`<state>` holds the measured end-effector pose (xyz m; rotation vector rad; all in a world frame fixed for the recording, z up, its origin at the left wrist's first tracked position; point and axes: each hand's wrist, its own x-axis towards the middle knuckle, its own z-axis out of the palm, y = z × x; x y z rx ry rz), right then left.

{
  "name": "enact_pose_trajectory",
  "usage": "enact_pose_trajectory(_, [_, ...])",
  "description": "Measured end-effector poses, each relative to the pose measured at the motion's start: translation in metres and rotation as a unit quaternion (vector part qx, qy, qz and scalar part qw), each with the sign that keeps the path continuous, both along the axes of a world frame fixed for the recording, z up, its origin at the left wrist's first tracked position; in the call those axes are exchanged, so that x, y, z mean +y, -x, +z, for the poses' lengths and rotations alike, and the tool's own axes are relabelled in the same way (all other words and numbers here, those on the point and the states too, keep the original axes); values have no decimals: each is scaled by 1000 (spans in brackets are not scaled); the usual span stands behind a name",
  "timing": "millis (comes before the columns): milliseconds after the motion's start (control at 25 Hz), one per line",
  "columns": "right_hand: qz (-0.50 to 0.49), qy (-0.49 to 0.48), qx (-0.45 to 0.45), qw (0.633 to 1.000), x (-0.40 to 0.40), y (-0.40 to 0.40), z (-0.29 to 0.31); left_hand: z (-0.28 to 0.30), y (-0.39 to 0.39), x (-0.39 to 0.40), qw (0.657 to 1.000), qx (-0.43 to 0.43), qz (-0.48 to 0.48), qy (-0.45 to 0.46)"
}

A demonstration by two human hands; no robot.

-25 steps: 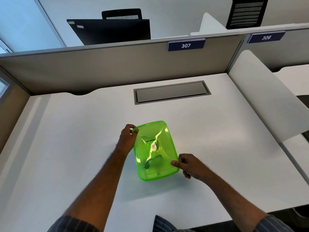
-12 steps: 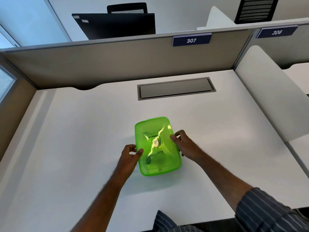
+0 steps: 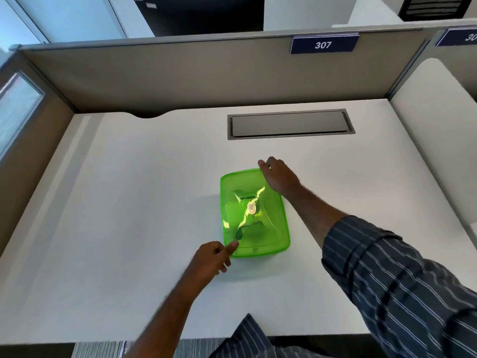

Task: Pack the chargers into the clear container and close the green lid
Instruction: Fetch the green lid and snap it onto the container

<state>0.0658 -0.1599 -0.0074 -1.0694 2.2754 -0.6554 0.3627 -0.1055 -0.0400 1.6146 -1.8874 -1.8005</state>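
The green lid (image 3: 268, 228) lies flat on top of the clear container in the middle of the white desk (image 3: 129, 202). Dark shapes show faintly through the lid; I cannot make out the chargers. My left hand (image 3: 211, 258) is at the near left corner, thumb pressed on the lid's edge and fingers curled. My right hand (image 3: 277, 177) rests on the far right corner, fingers bent down over the rim. The container's walls are hidden under the lid.
A grey cable hatch (image 3: 290, 124) is set into the desk behind the container. Beige partition panels (image 3: 180, 78) close the back and left; a white divider (image 3: 438, 112) stands at the right. The desk's front edge (image 3: 103, 341) is near my body.
My left hand slid from the far left corner down to the near left corner. My right hand went from the near right corner up to the far right corner. The view tilted down.
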Motion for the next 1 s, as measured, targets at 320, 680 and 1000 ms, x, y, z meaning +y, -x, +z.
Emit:
enact_pose_trajectory(320, [32, -25, 53, 998, -20, 4, -12, -6, 1, 9, 999, 37, 23, -12])
enact_pose_trajectory(680, [1, -18, 57, 998, -20, 3, -25, -6, 2, 12, 998, 47, 10, -45])
enact_pose_trajectory(1000, [-12, -17, 56, 998, -20, 4, -27, -17, 3, 21, 997, 57, 51, -31])
